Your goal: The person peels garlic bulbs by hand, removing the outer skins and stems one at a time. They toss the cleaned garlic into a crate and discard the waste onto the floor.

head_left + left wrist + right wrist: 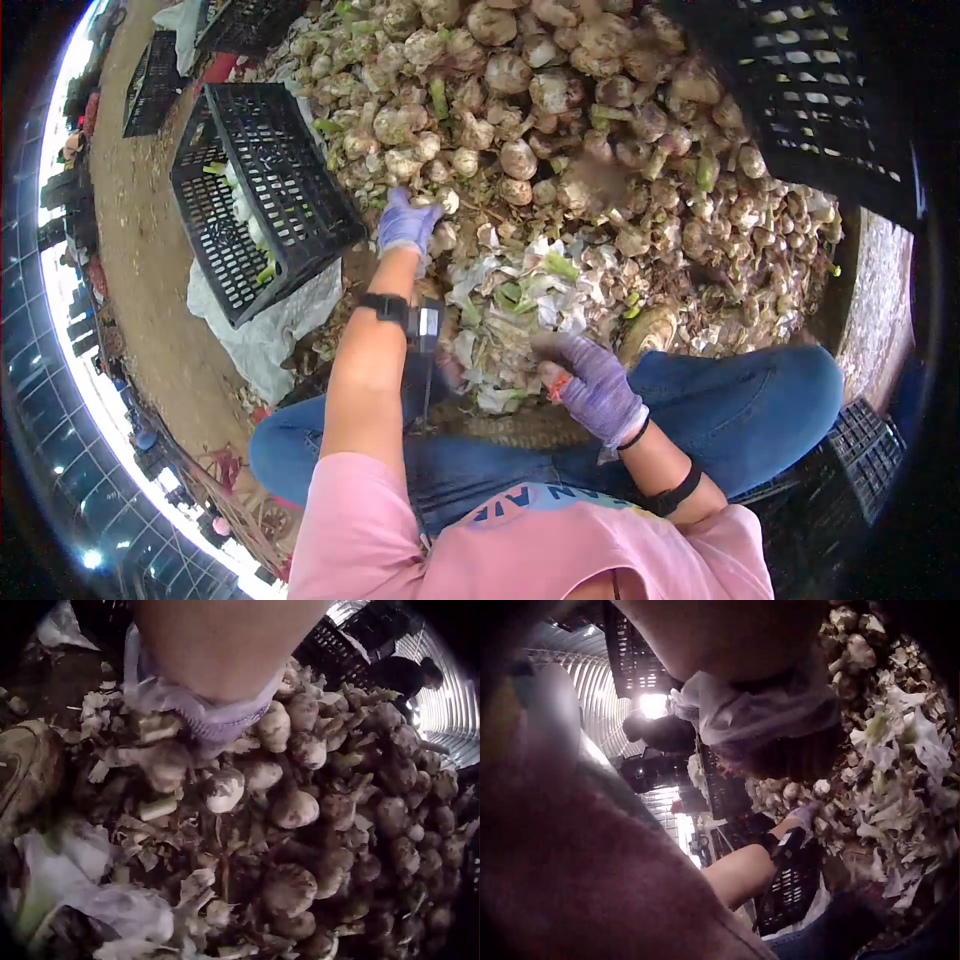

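My left hand point(405, 222), in a thin purple glove, reaches into the near edge of a heap of soil-stained garlic bulbs point(520, 160). Its fingers are spread beside a small pale bulb point(448, 200). In the left wrist view a whitish bulb point(225, 790) lies just beyond the glove point(217, 724), whose fingers are mostly hidden. Over my lap, my right hand point(598, 388) is gloved in purple too, its fingertips blurred. Something orange-red point(557, 385) shows at its thumb side; I cannot tell whether the hand holds it. Peeled skins and leaf scraps point(525, 290) lie between the hands.
A black plastic crate point(285, 190) leans at the left on white sheeting point(265, 335), with pale and green pieces inside. Another black crate point(810, 100) stands at the upper right. My crossed legs in jeans point(740, 410) border the heap.
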Available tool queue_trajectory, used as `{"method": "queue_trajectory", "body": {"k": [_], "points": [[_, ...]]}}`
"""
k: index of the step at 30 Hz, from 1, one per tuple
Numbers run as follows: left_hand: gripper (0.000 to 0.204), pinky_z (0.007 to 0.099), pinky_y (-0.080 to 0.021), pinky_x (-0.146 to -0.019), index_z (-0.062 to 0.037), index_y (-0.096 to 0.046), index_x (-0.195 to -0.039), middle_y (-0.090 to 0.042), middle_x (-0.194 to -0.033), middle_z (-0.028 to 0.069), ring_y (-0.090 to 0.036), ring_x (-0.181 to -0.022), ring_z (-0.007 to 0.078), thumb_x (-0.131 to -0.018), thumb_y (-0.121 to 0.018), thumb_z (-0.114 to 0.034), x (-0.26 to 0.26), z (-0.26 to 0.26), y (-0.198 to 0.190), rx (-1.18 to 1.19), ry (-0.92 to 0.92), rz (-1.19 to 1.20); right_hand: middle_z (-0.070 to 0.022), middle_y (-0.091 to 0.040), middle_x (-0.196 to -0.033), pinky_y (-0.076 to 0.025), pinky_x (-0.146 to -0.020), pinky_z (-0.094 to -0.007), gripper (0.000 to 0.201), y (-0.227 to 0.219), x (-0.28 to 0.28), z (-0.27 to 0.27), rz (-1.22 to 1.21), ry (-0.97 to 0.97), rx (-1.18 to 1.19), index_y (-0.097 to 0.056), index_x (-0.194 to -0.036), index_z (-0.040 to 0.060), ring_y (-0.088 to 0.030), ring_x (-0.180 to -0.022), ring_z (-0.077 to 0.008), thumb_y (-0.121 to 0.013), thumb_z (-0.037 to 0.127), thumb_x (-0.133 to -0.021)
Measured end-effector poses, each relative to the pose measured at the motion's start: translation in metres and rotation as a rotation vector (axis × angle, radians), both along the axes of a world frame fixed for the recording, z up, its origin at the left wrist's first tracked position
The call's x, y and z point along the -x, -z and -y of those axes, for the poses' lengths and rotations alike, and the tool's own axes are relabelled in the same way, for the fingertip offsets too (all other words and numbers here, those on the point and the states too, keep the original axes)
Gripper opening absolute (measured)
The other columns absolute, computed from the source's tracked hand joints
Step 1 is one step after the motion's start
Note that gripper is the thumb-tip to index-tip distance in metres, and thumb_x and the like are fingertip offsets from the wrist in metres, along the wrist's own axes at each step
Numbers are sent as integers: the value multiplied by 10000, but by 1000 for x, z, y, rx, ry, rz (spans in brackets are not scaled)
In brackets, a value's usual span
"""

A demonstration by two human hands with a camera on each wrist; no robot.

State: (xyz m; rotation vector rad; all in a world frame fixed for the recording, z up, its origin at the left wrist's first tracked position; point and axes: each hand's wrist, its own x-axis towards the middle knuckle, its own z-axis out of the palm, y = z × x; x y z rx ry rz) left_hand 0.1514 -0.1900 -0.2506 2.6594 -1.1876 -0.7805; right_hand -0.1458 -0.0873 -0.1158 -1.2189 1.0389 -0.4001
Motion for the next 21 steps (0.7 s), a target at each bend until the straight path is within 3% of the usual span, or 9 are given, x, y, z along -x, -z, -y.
{"method": "queue_trajectory", "body": {"k": [1, 3, 7, 9, 10, 12, 16, 19, 21], "points": [[587, 351, -476, -783, -24, -481, -1152, -587, -1080, 180, -595, -913, 273, -658, -737, -214, -2, -6, 17, 151, -99, -233, -163, -612, -1001, -457, -801, -329, 351, -3, -2, -1, -7, 52, -69, -550, -1130, 18, -590, -904, -257, -525, 133, -800], [547, 312, -495, -708, -45, -463, -1165, -590, -1030, 136, -596, -853, 221, -685, -708, -140, 45, -10, -59, 307, -262, -880, -126, -621, -978, -464, -754, -292, 321, -6, -1, -6, -16, 113, -121, -557, -1133, 21, -597, -841, -181, -541, 166, -847], [535, 332, -476, -800, -34, -443, -1177, -535, -1072, 112, -538, -984, 221, -671, -615, -33, 106, -42, -151, 452, -114, -1297, -153, -592, -1084, -424, -846, -316, 369, -23, -1, -12, 114, 34, 155, -513, -1191, 22, -560, -992, -222, -522, 202, -869], [562, 333, -433, -884, -28, -453, -1183, -494, -1146, 102, -479, -1080, 200, -647, -622, -43, 117, -69, -154, 526, 43, -1382, -181, -589, -1066, -416, -887, -341, 306, -28, -6, -23, 89, 269, 312, -544, -1122, 1, -553, -1040, -291, -511, 154, -859], [562, 333, -433, -884, -28, -453, -1183, -494, -1146, 102, -479, -1080, 200, -647, -622, -43, 127, -83, -178, 536, 67, -1384, -118, -552, -1133, -416, -858, -278, 451, -40, -1, -19, 99, 243, 127, -455, -1210, -41, -541, -1001, -189, -539, 249, -875], [633, 326, -377, -950, -30, -442, -1210, -474, -1178, 84, -444, -1124, 186, -641, -708, -109, 148, -111, -239, 583, 128, -1191, -86, -558, -1105, -417, -874, -272, 421, -56, 6, -25, 359, 436, 145, -490, -1178, -18, -536, -991, -150, -554, 266, -874], [696, 320, -409, -930, -81, -419, -1224, -424, -1214, 81, -475, -1090, 196, -640, -794, -121, 146, -153, -257, 641, 486, -911, -76, -593, -1029, -437, -833, -273, 270, -95, 17, -37, 666, 501, -70, -549, -1091, 0, -539, -945, -120, -550, 143, -862], [812, 316, -414, -901, -38, -453, -1156, -481, -1122, 74, -496, -1047, 187, -533, -836, -389, 153, -173, -262, 770, 498, -807, -76, -595, -1025, -443, -835, -281, 263, -103, 12, -50, 658, 453, 101, -563, -1059, -2, -547, -943, -127, -579, 155, -849], [777, 312, -438, -867, -47, -456, -1115, -487, -1085, 73, -510, -1019, 186, -530, -838, -385, 156, -183, -268, 803, 481, -810, -74, -602, -1011, -450, -824, -285, 250, -109, 12, -55, 557, 434, 151, -578, -1039, 1, -554, -927, -130, -587, 156, -843]]}}
